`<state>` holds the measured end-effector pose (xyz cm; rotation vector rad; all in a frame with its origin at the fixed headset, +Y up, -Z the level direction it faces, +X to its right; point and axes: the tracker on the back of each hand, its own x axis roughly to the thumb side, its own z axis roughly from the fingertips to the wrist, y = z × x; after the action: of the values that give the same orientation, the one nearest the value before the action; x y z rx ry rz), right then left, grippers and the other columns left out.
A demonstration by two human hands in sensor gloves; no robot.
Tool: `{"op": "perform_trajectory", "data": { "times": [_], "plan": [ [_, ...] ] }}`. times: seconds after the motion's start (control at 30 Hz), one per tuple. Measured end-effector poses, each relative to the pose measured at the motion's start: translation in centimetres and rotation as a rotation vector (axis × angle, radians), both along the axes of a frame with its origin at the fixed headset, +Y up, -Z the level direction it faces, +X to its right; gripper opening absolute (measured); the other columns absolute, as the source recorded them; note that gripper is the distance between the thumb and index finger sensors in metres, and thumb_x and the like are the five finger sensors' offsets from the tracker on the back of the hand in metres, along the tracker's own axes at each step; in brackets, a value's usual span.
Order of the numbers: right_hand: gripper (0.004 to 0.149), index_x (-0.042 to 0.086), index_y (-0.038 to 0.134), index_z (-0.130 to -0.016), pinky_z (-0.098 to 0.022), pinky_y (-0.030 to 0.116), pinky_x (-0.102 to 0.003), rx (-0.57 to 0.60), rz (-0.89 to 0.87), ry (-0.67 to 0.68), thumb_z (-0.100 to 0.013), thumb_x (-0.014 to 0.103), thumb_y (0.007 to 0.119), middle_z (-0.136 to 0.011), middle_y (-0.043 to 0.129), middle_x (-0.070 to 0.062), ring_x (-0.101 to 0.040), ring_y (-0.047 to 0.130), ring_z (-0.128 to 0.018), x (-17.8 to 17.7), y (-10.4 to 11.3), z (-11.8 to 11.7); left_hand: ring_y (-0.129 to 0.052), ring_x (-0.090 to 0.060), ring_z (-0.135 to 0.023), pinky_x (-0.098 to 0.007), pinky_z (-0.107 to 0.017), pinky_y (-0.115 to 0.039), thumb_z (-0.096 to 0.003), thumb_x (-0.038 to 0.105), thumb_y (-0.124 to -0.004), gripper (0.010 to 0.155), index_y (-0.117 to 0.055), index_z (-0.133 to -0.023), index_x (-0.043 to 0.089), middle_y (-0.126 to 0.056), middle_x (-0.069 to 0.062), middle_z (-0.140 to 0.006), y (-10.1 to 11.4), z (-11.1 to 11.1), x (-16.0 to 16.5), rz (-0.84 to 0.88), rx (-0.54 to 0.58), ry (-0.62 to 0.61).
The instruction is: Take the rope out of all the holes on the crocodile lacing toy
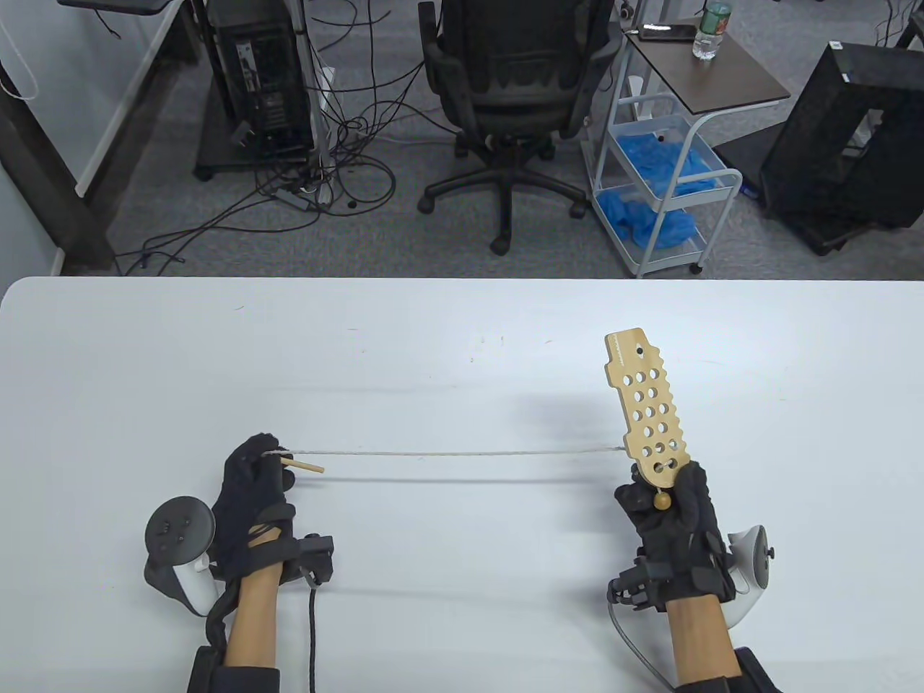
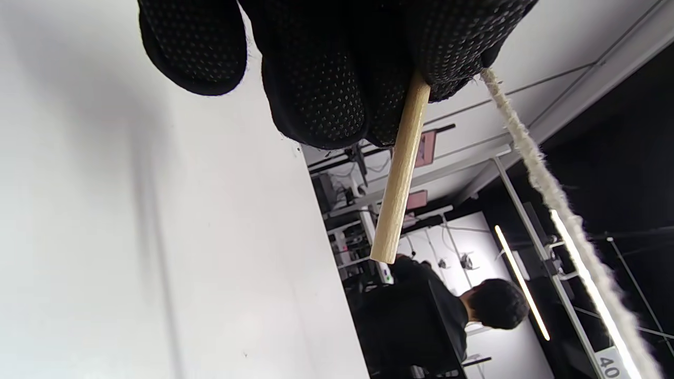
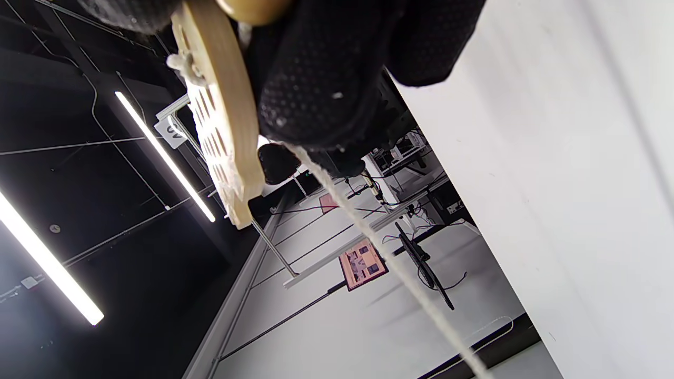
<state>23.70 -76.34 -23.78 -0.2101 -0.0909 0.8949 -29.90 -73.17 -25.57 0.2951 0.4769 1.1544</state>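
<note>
The wooden crocodile lacing board (image 1: pixel 647 408) with many holes is held upright above the table by my right hand (image 1: pixel 668 505), which grips its lower end; it also shows in the right wrist view (image 3: pixel 224 121). A wooden bead (image 1: pixel 661 499) hangs at that end. A pale rope (image 1: pixel 455 453) runs taut from the board's lower left edge to my left hand (image 1: pixel 256 469). The left hand pinches the rope's wooden needle (image 1: pixel 303 465), seen close in the left wrist view (image 2: pixel 400 168) beside the rope (image 2: pixel 553 195).
The white table (image 1: pixel 462 346) spreads under both hands. Beyond its far edge stand an office chair (image 1: pixel 516 94), a white cart (image 1: pixel 664 159) with blue gloves, a computer tower (image 1: pixel 263 72) with cables and a black frame (image 1: pixel 852 137).
</note>
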Motion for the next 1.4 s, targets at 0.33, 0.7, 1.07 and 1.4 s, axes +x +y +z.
{"op": "perform_trajectory", "data": {
  "times": [0.33, 0.7, 1.07, 1.4],
  "plan": [
    [0.047, 0.028, 0.064, -0.093, -0.066, 0.072, -0.049, -0.011, -0.056, -0.051, -0.052, 0.052, 0.065, -0.082, 0.088, 0.0, -0.015, 0.097, -0.055, 0.6, -0.2, 0.2, -0.098, -0.011, -0.064, -0.047, -0.06, -0.081, -0.0528, 0.036, -0.077, 0.043, -0.074, -0.095, 0.044, -0.095, 0.007, -0.082, -0.1, 0.2, -0.6, 0.019, -0.003, 0.034],
    [0.048, 0.029, 0.063, -0.093, -0.066, 0.071, -0.048, -0.019, -0.101, -0.08, -0.052, 0.053, 0.063, -0.082, 0.088, 0.001, -0.015, 0.097, -0.056, 1.0, -0.5, 0.3, -0.098, -0.01, -0.061, -0.046, -0.059, -0.082, -0.0534, 0.038, -0.075, 0.042, -0.072, -0.095, 0.044, -0.096, 0.008, -0.079, -0.3, 0.5, -1.5, 0.041, 0.011, 0.089],
    [0.048, 0.028, 0.065, -0.091, -0.067, 0.071, -0.047, 0.005, 0.006, -0.079, -0.05, 0.052, 0.067, -0.087, 0.084, 0.0, -0.011, 0.095, -0.053, 1.1, -0.3, 0.2, -0.099, -0.009, -0.058, -0.045, -0.058, -0.082, -0.053, 0.039, -0.076, 0.041, -0.073, -0.094, 0.042, -0.098, 0.009, -0.074, -0.1, 0.4, -1.1, -0.002, 0.013, 0.083],
    [0.05, 0.023, 0.069, -0.084, -0.064, 0.074, -0.048, 0.023, 0.173, -0.008, -0.045, 0.052, 0.075, -0.076, 0.091, 0.0, -0.009, 0.099, -0.045, 0.0, 0.2, -0.3, -0.1, -0.01, -0.056, -0.046, -0.057, -0.083, -0.0511, 0.038, -0.079, 0.041, -0.077, -0.092, 0.04, -0.1, 0.009, -0.071, 0.7, -0.3, 2.1, -0.258, 0.024, -0.035]
  ]
}}
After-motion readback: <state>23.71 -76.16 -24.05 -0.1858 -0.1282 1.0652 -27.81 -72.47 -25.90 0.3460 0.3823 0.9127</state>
